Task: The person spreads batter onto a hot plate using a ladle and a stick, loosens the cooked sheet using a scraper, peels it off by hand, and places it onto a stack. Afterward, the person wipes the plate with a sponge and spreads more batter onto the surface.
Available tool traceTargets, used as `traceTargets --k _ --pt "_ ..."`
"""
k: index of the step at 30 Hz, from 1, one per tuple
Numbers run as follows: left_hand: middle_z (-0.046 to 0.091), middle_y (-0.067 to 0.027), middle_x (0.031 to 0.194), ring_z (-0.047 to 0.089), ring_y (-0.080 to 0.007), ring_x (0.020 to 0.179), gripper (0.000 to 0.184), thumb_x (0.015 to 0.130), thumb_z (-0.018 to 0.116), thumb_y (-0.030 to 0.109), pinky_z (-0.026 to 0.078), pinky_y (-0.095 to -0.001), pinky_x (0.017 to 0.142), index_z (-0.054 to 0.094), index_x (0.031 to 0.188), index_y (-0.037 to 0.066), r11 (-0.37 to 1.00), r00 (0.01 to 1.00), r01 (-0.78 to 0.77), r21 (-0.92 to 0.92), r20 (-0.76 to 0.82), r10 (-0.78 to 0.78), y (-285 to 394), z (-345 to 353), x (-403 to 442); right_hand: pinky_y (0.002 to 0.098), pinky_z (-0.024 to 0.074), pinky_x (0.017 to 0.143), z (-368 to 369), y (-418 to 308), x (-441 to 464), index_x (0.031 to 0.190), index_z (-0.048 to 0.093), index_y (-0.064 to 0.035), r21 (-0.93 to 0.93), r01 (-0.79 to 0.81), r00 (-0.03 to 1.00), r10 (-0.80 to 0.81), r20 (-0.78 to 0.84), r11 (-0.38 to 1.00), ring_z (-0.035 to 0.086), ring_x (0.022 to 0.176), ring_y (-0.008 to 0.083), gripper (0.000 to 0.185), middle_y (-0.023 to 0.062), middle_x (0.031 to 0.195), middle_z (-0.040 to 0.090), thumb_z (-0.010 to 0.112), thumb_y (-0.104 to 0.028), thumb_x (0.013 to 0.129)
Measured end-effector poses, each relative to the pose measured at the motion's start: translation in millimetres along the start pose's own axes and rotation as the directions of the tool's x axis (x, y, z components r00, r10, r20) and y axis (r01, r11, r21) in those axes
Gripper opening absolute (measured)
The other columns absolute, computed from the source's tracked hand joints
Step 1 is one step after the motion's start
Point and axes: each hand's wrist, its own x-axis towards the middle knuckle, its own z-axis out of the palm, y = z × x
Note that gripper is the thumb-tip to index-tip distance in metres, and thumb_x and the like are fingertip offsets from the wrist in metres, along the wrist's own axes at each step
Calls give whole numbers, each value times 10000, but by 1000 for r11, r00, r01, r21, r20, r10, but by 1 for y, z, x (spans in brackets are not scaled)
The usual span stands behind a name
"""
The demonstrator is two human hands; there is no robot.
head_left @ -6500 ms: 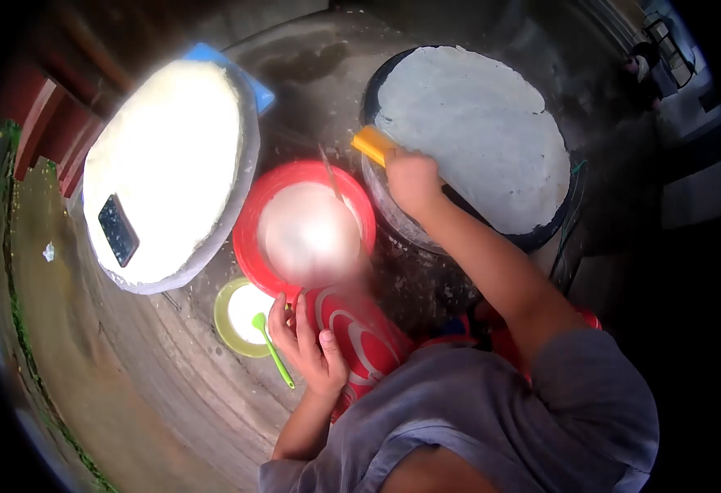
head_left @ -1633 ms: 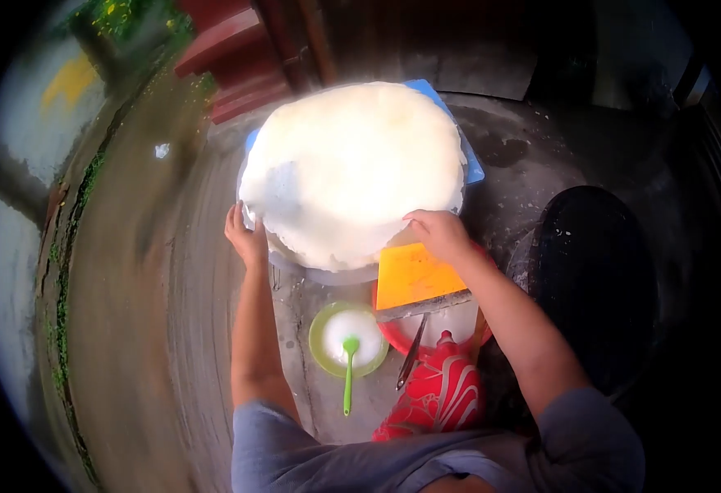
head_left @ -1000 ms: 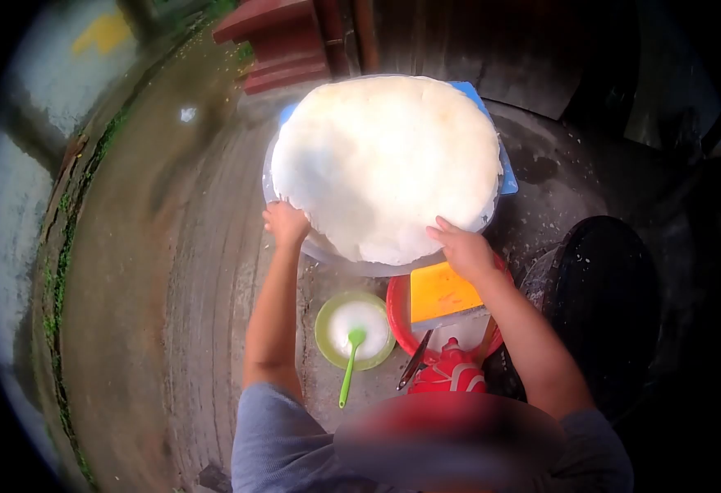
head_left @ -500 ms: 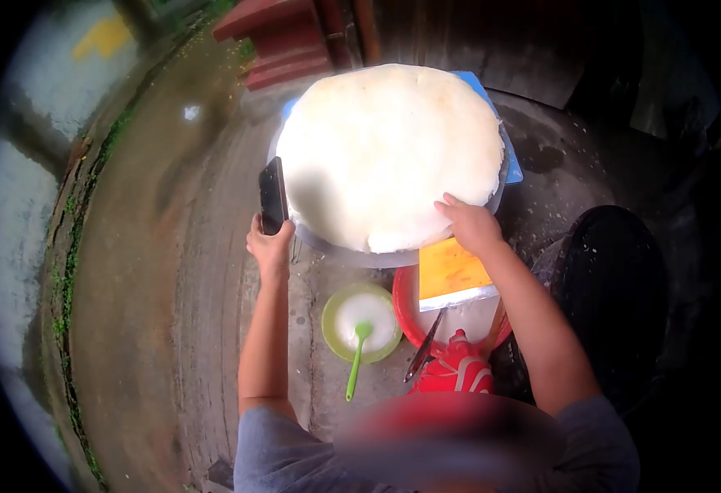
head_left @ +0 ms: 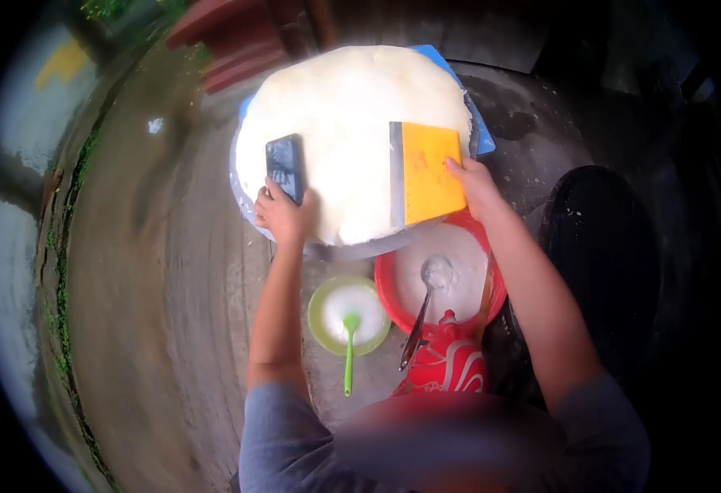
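Over the left part of a large stack of round white sheets (head_left: 352, 99), my left hand (head_left: 285, 215) has its fingers around the lower end of a dark phone (head_left: 285, 168). My right hand (head_left: 477, 185) grips the right edge of a wide yellow scraper (head_left: 433, 174), whose metal edge points left above the stack. Below the scraper stands a red basin (head_left: 383, 287) of whitish batter with a metal ladle (head_left: 414, 337) in it. Left of the basin, a green bowl (head_left: 317, 316) holds white liquid and a green brush or spatula (head_left: 350, 361).
A round black griddle (head_left: 603, 255) stands at the right. Blue material (head_left: 482, 135) shows beneath the stack. Red cloth with a pale pattern (head_left: 451, 361) lies in front of the basin. Dark red steps or blocks (head_left: 233, 41) are at the upper left, beside a strip of muddy ground (head_left: 122, 263).
The phone in my left hand has moved from the stack's left edge to over it. My right hand has raised the scraper and turned it upright, uncovering the ladle's bowl.
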Motion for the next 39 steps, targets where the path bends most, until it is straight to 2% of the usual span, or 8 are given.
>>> traceTargets --k 5,10,13,18,27,31,35,39 --pt "320 -201 1323 255 -386 1221 725 743 662 329 189 -540 973 330 1323 50 963 957 -265 -55 -135 256 -20 -29 -61 326 460 804 3 23 -7 1133 499 22 196 42 999 -40 -15 980 581 941 192 281 114 1017 607 494 -151 913" --pt "334 -196 1296 293 -390 1190 581 745 614 148 207 -523 981 398 1275 47 910 931 -344 -231 46 363 -51 -63 -181 342 489 740 -74 129 -79 1106 524 -40 -632 277 821 -520 -236 724 597 880 263 320 148 963 598 593 -162 818" --pt "383 -181 1255 320 -373 1174 536 726 616 74 239 -494 985 439 1230 43 888 906 -260 -378 224 360 -72 -70 -247 388 390 945 -118 209 -150 1254 373 -31 -692 -563 796 69 -602 452 470 1122 296 641 222 1244 426 675 -277 745" --pt "430 -158 1223 353 -355 1149 458 740 603 24 294 -455 968 495 1184 44 862 852 -130 -489 390 350 -79 -78 -304 408 468 812 -159 320 -198 1321 305 0 -18 -564 799 540 -265 825 578 953 281 835 209 1238 490 669 -476 740" --pt "450 -130 1204 398 -291 1153 348 783 590 11 332 -376 967 566 1128 41 823 830 -168 -542 372 415 -64 -92 -308 443 456 616 -191 148 -260 1267 425 -83 -813 -49 767 -500 -402 580 571 693 390 376 217 767 600 441 -173 903" --pt "455 -128 1197 405 -291 1145 326 787 587 17 333 -375 966 578 1112 35 786 830 -135 -603 364 421 -50 -101 -318 367 461 508 -270 131 -285 1399 246 -108 -606 -312 505 -413 -758 732 559 519 315 551 168 705 625 432 -71 882" --pt "452 -133 1213 387 -308 1145 338 777 597 33 332 -398 956 571 1114 30 774 803 -180 -607 363 472 -38 -102 -329 401 471 635 -238 150 -299 1388 282 -140 -877 109 820 -541 -186 468 593 719 345 580 208 837 617 451 -29 845" --pt "451 -130 1214 395 -299 1146 325 782 587 28 338 -389 956 577 1107 31 758 805 -152 -634 365 467 -27 -114 -333 431 469 669 -263 104 -280 1363 334 -142 -886 -106 750 -549 -369 450 591 772 354 569 197 859 612 478 -57 819"
